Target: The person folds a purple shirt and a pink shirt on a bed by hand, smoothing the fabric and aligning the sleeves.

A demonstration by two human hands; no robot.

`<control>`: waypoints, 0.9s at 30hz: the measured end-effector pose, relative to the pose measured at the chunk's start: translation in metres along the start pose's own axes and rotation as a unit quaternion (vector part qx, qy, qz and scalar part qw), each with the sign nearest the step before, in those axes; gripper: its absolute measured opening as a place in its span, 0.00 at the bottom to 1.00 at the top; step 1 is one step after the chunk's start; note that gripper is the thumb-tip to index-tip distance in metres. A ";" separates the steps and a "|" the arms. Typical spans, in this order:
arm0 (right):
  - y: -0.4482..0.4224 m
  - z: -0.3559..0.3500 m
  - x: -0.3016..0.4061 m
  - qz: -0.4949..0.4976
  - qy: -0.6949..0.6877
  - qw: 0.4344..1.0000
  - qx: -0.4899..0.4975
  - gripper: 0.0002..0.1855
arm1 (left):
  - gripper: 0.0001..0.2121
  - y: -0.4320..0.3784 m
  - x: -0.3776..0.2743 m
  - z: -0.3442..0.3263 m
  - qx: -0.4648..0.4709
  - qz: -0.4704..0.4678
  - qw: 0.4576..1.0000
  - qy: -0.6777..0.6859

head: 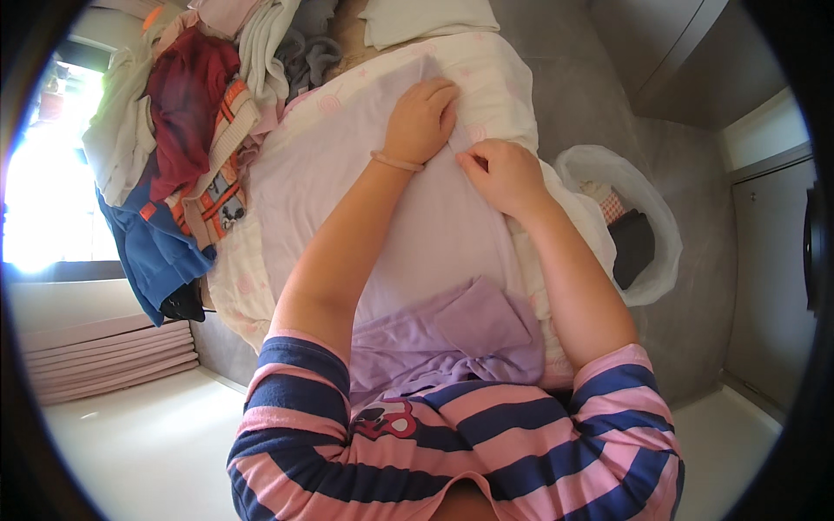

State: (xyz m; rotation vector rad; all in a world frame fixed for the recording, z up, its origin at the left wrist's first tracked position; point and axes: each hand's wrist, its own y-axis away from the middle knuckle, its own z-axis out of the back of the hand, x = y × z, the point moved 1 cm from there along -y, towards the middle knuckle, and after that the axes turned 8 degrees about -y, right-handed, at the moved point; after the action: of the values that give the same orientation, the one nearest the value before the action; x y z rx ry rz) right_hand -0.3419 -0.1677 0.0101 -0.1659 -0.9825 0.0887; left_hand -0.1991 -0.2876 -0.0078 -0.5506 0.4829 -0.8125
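A light purple garment (404,241) lies spread over a white quilt with pink prints (502,71). My left hand (423,117), with a pale bangle at the wrist, rests on the garment near its far end, fingers curled; whether it pinches fabric is hidden. Closer to me and to the right, my right hand (502,172) has its thumb and fingertips together on the garment's right edge, seemingly pinching the fabric. A deeper purple part (482,319) lies bunched and folded in front of my body.
A heap of clothes at the left holds a dark red garment (189,111) and a blue one (153,241). A folded white cloth (427,19) lies at the far end. On the floor at right stands a bin with a clear plastic liner (664,247), fabric pieces inside.
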 end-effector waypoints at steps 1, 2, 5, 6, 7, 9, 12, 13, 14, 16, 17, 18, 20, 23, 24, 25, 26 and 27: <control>0.001 0.000 0.001 0.000 0.000 1.000 0.002 0.15 | 0.17 0.005 0.004 -0.004 0.043 0.030 0.999 -0.001; 0.002 0.000 0.002 -0.012 -0.007 1.000 0.006 0.15 | 0.17 0.010 0.007 -0.007 0.043 0.032 0.999 -0.001; 0.003 0.005 0.001 -0.022 -0.009 1.000 0.007 0.15 | 0.22 0.007 0.006 -0.009 0.102 0.037 0.992 -0.069; 0.003 0.004 0.002 -0.021 -0.007 1.000 0.010 0.15 | 0.24 0.007 0.006 -0.009 0.120 0.055 0.988 -0.080; 0.003 0.004 0.004 -0.018 -0.008 1.000 0.012 0.15 | 0.26 0.007 0.006 -0.008 0.139 0.074 0.983 -0.091; 0.003 0.005 0.006 -0.021 -0.008 1.000 0.004 0.14 | 0.27 0.004 0.007 -0.005 0.145 0.070 0.981 -0.104; 0.003 0.003 0.005 -0.017 -0.013 1.000 0.001 0.13 | 0.30 -0.001 0.010 -0.004 0.172 0.089 0.975 -0.111; 0.003 0.003 0.006 -0.015 -0.013 1.000 0.003 0.13 | 0.31 -0.003 0.013 -0.005 0.192 0.112 0.969 -0.108; 0.003 0.002 0.007 -0.011 -0.016 1.000 0.002 0.12 | 0.31 -0.006 0.016 -0.006 0.191 0.114 0.969 -0.109; 0.003 0.003 0.008 -0.008 -0.018 1.000 0.000 0.11 | 0.33 -0.013 0.019 -0.007 0.215 0.177 0.953 -0.121; 0.004 0.003 0.009 -0.012 -0.018 1.000 0.005 0.11 | 0.33 -0.015 0.020 -0.007 0.215 0.177 0.953 -0.121; 0.004 0.004 0.008 -0.018 -0.017 1.000 0.008 0.10 | 0.34 -0.019 0.020 -0.006 0.250 0.192 0.939 -0.138; 0.003 0.002 0.005 -0.018 -0.010 1.000 0.003 0.10 | 0.35 -0.025 0.017 -0.003 0.285 0.205 0.924 -0.154; 0.003 0.002 0.006 -0.019 -0.004 1.000 -0.006 0.09 | 0.37 -0.024 0.020 -0.001 0.300 0.243 0.912 -0.136; 0.003 0.001 0.006 -0.020 -0.007 1.000 -0.009 0.10 | 0.37 -0.019 0.023 0.002 0.236 0.247 0.937 -0.076; 0.002 0.001 0.006 -0.019 -0.008 1.000 -0.009 0.10 | 0.38 -0.016 0.026 0.003 0.170 0.248 0.953 -0.016; 0.001 0.000 0.004 -0.013 -0.001 1.000 -0.015 0.10 | 0.38 -0.013 0.029 0.003 0.169 0.249 0.954 -0.017; 0.001 -0.001 0.003 -0.008 0.006 1.000 -0.022 0.10 | 0.38 -0.014 0.024 0.009 0.150 0.275 0.949 0.029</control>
State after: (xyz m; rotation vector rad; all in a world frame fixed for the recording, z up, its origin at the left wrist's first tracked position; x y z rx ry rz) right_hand -0.3396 -0.1665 0.0118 -0.1984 -0.9744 0.0509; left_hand -0.1871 -0.3116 0.0038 -0.0931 0.5230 -0.3539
